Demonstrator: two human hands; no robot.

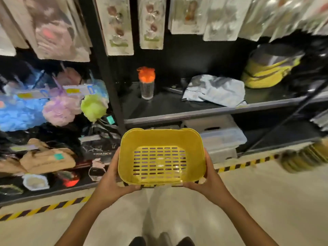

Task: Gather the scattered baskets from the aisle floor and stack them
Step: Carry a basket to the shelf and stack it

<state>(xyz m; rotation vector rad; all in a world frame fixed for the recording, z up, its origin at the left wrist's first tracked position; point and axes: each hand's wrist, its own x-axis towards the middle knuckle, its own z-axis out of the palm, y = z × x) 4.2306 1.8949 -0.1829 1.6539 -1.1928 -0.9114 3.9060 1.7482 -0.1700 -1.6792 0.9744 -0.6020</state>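
- Both hands gripping one yellow basket (160, 157): left hand (113, 180) curling round its left side, right hand (206, 181) round the right.
- Basket being held up off the floor, in front of shelves (195, 112), mouth facing cam, nothing inside.
- What looks like a blurry stack (305, 157) sitting at right by the floor, prob. more baskets; can't tell.
- Progress: one basket in hand, not yet stacked; other scattered ones not showing here.

Both arms extended forward, left hand (113, 181) and right hand (207, 183) gripping opposite sides of a yellow basket (160, 157).
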